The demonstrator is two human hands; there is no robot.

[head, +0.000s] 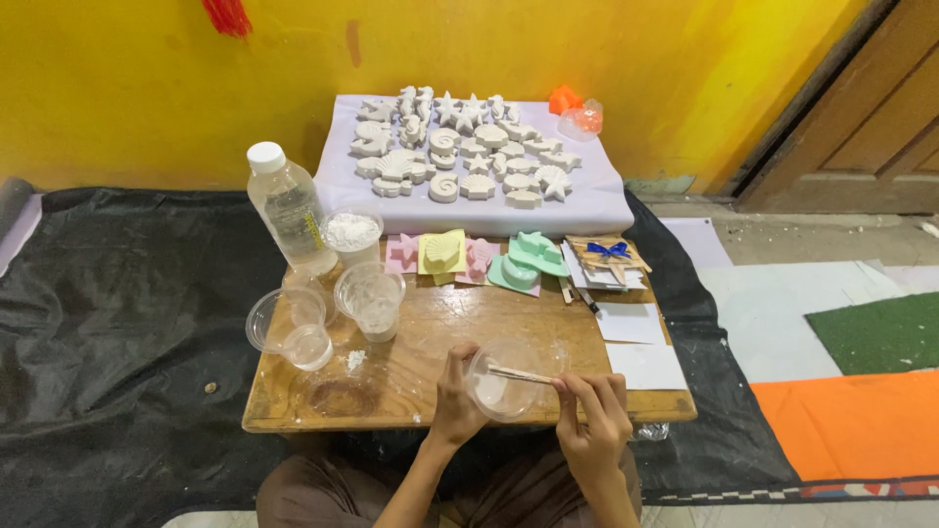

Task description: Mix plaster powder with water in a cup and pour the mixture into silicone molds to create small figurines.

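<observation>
Left hand [456, 391] is clamped on the rim of a clear plastic cup [509, 379], and the right hand [590, 411] pinches a wooden stick [520, 373] laid across it. That cup sits right at the near edge of the surface [440, 323], so a hard stir could probably tip it into the lap. Empty cups [293, 323] sit just left of the hands.

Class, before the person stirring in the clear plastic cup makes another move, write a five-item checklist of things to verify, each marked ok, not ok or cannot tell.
1. Left hand steadies the clear plastic cup: ok.
2. Right hand grips the thin wooden stick, tip inside the cup: ok.
3. Cup rests fully on the low wooden table: cannot tell, it sits at the near edge.
4. Coloured silicone moulds within view behind the cup: ok.
5. Clear plastic bottle capped and upright: ok.
</observation>
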